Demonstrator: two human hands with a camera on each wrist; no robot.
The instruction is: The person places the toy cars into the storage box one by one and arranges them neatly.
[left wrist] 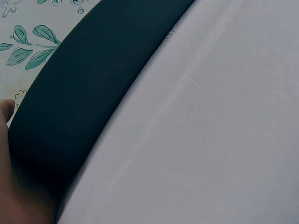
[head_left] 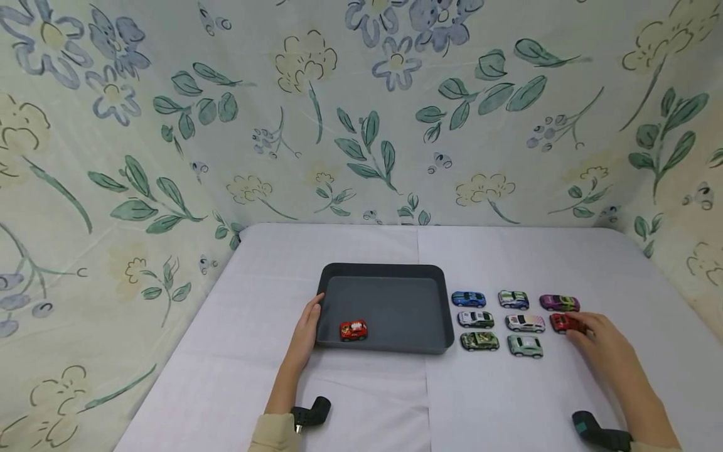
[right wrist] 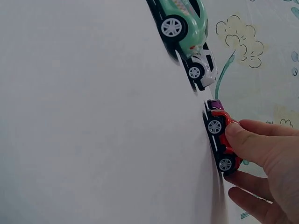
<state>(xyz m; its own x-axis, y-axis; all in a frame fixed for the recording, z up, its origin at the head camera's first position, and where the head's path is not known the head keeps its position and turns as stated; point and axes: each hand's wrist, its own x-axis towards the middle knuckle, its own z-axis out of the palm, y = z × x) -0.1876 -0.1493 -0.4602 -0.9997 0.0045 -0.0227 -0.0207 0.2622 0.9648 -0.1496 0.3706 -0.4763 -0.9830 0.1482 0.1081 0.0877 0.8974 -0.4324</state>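
My left hand (head_left: pixel 306 331) holds the left side of a dark grey rectangular tray (head_left: pixel 401 307). The tray's outer wall (left wrist: pixel 88 79) fills much of the left wrist view, with part of the hand at its edge. Inside the tray, near the front left corner, sits a red toy car (head_left: pixel 353 330). On the right of the table, my right hand (head_left: pixel 609 346) pinches another red toy car (head_left: pixel 562 323) between thumb and fingers. In the right wrist view this car (right wrist: pixel 219 144) has its wheels at the white tabletop.
Right of the tray stand toy cars in rows: blue (head_left: pixel 469 299), white-and-green (head_left: pixel 513 299), purple (head_left: pixel 559 302), white-and-black (head_left: pixel 476 319), white-and-pink (head_left: pixel 525 323), camouflage-patterned (head_left: pixel 479 341) and pale green (head_left: pixel 525 346). A floral cloth (head_left: pixel 361 157) hangs behind the white table (head_left: pixel 497 402).
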